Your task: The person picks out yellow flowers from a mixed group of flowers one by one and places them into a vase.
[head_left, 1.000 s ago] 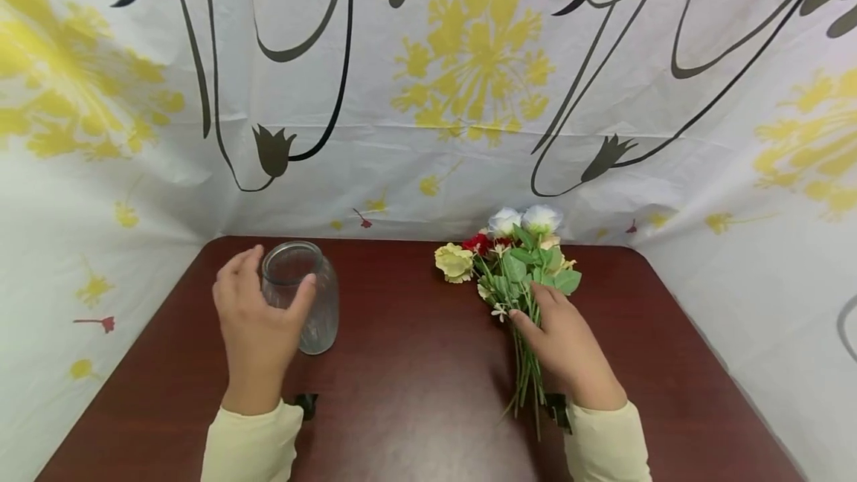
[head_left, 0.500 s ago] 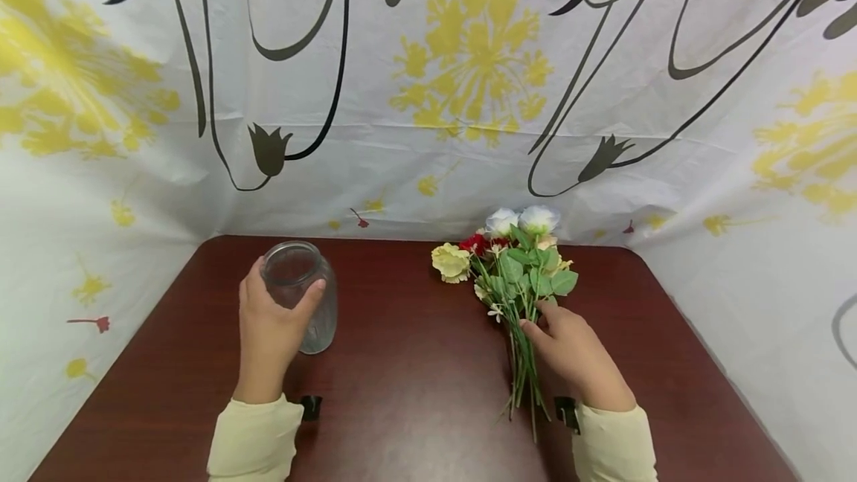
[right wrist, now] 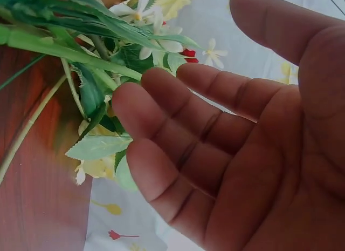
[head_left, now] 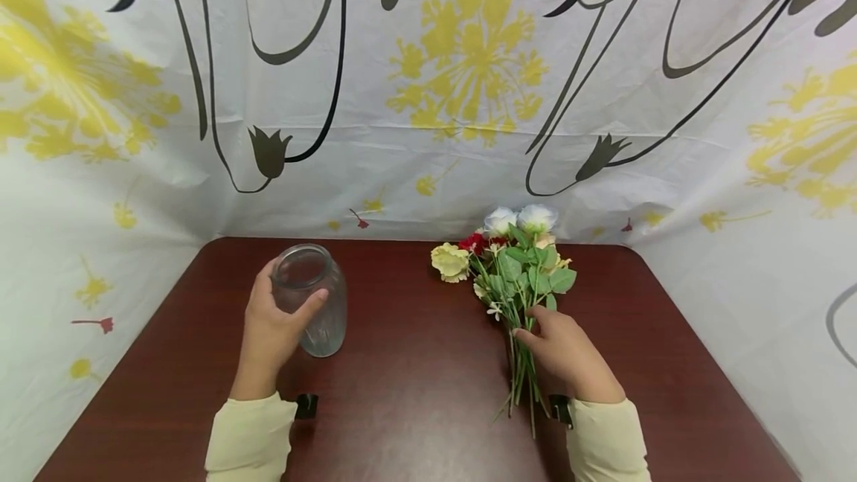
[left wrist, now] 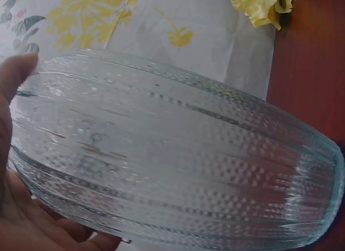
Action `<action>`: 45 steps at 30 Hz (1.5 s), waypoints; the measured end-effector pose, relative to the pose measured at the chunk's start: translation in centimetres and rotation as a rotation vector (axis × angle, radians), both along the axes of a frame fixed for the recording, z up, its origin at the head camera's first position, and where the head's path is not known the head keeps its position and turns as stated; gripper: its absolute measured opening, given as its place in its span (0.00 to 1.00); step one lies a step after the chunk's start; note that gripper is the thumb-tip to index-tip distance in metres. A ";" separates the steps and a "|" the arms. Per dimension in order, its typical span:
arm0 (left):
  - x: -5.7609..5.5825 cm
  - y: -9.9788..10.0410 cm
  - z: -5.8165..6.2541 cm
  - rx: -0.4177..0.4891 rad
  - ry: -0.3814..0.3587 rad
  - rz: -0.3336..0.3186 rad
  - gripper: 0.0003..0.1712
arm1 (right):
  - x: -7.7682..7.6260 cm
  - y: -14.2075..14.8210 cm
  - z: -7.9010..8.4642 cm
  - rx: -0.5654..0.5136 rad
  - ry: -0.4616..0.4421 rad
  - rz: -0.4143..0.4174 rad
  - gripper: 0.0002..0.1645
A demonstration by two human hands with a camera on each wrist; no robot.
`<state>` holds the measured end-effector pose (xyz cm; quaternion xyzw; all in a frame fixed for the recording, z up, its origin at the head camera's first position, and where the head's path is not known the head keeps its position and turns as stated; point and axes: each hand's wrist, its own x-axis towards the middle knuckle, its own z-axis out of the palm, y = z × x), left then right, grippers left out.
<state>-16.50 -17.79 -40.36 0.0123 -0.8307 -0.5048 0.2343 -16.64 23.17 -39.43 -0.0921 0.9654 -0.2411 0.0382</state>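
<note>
A printed curtain (head_left: 371,80) backs the brown table (head_left: 422,363). The flowers (head_left: 512,274) lie on its right half, stems (right wrist: 70,54) toward the near side. The jar (head_left: 325,326) is at left, gripped around its side by the left hand (head_left: 271,326). The right hand (head_left: 565,348) is wide, at the stems.

Soft, even light in the head view; dimmer, hazier wrist views.
A pale sheen lies on the near tabletop (head_left: 428,437); the glass jar (left wrist: 161,148) catches fine glints, slightly soft; the right hand (right wrist: 248,148) is shaded.
</note>
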 end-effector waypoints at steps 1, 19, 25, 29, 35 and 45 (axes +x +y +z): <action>0.0 -0.1 -0.1 0.003 0.002 -0.016 0.50 | 0.0 0.0 -0.1 0.001 -0.006 -0.004 0.27; 0.1 0.4 0.3 -0.098 -0.044 -0.318 0.50 | -0.3 -0.4 -1.6 0.025 -0.072 -0.020 0.18; 0.8 1.4 1.5 -0.093 -0.037 -0.354 0.49 | -0.5 -0.5 -2.1 0.007 -0.061 -0.022 0.08; 1.8 2.4 3.0 -0.076 -0.021 -0.364 0.48 | -0.5 -0.5 -2.4 -0.006 -0.048 -0.035 0.08; 2.2 2.7 3.6 -0.068 -0.029 -0.357 0.47 | -0.6 -0.6 -2.8 0.009 -0.018 -0.032 0.16; 2.0 2.6 3.3 -0.057 -0.027 -0.369 0.48 | -0.6 -0.8 -3.0 0.014 -0.023 -0.037 0.16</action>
